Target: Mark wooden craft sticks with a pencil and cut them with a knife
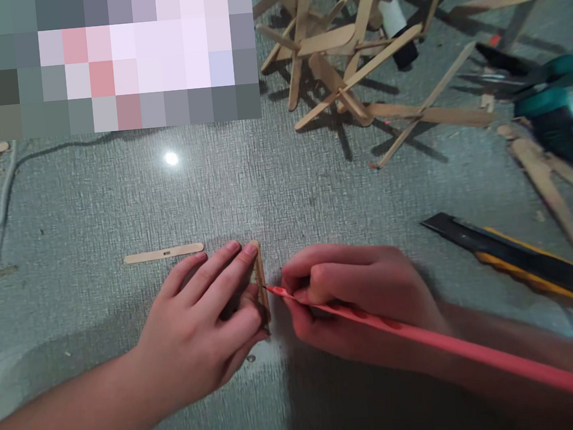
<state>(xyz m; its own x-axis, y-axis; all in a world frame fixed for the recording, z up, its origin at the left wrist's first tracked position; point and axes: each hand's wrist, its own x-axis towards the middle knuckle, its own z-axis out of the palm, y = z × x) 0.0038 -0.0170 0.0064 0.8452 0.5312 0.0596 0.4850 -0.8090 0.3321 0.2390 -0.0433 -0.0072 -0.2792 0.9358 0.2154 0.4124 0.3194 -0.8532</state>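
Observation:
My left hand presses down on an upright-lying wooden stick, its fingers stretched over the stick and whatever lies just left of it, mostly hidden beneath them. In my right hand is a red pencil, pinched near its sharpened end. The pencil's tip touches or nearly touches the stick beside my left fingertips. Behind my left hand lies a loose wooden stick with a small dark mark at its middle.
Crossed wooden sticks are heaped at the back right, around a white and black tube. A yellow and black cutter, pliers with teal handles and loose sticks lie right. A cable curves at left.

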